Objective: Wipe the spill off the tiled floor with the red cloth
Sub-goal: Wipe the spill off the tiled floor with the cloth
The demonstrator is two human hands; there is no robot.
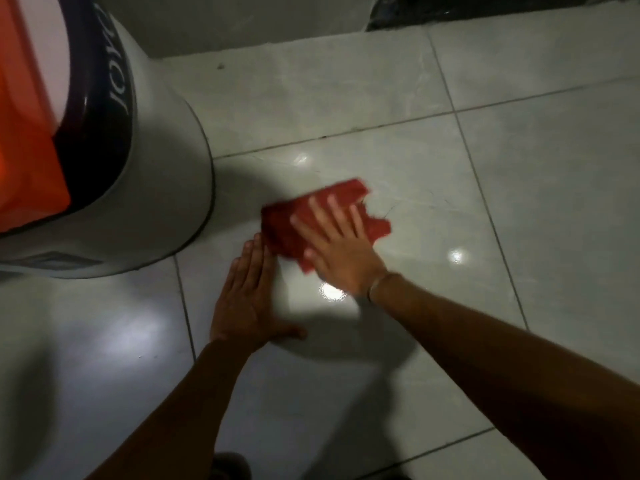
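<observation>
The right hand (337,251) lies palm-down on the red cloth (311,220), its fingers (334,211) spread wide and flat, pressing the cloth onto the tiled floor (519,174) rather than closing around it. The cloth is crumpled and blurred, lying on the glossy pale tile just beside the rounded base of a large white appliance (156,188) at the left, which carries a dark band with lettering and an orange lid (24,140) on top. A thin band (375,284) sits on the right wrist. The left hand (247,299) rests flat on the floor just beside the cloth's near edge, fingers straight and held together, thumb out to the side, holding nothing; its fingertips come close to the cloth, though whether they touch it cannot be told. Bright reflections of light show on the tile near both hands. No spill can be made out on the shiny surface.
</observation>
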